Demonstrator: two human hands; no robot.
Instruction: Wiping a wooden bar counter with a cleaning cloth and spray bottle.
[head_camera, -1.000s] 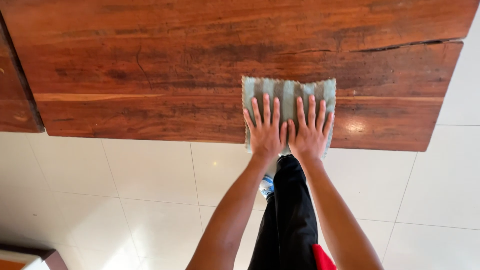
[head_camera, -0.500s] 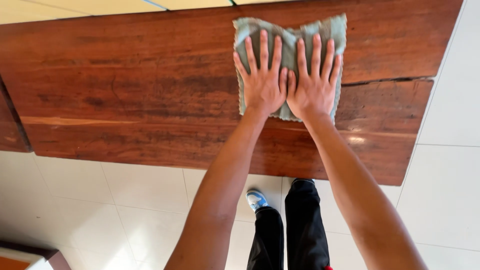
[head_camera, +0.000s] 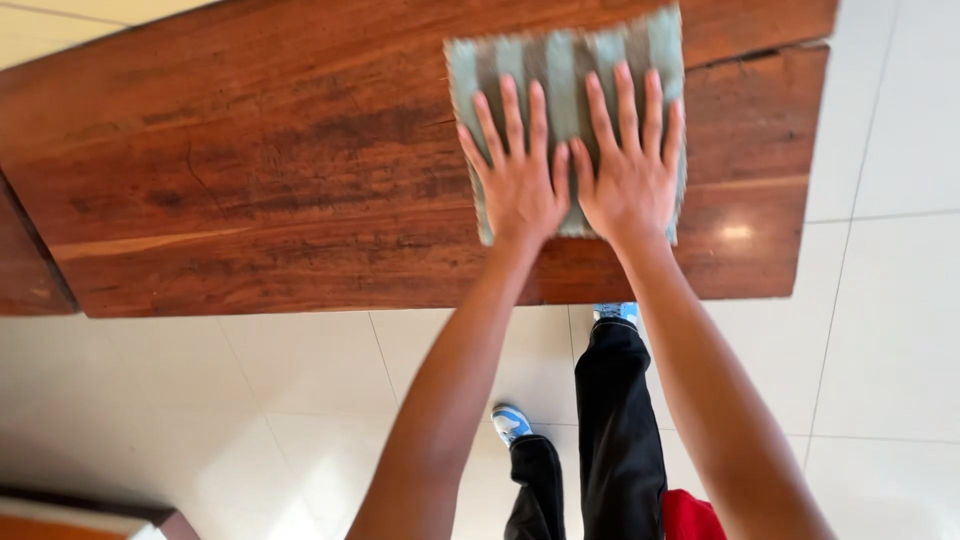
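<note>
Single view, head-mounted camera. Looks steeply down from above, past both outstretched arms, onto a wooden tabletop (head_camera: 260, 170) filling the upper half of frame. Tiled floor (head_camera: 200, 400) and the wearer's own legs (head_camera: 610, 430) fill the lower half. Close range, arm's length. No second view to compare.

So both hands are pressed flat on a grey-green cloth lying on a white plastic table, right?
Not quite. The table is dark reddish-brown wood, not white plastic; the white surface is the tiled floor below it. The rest holds: in the head view the left hand and right hand lie flat, fingers spread, on the grey-green cloth.
</note>
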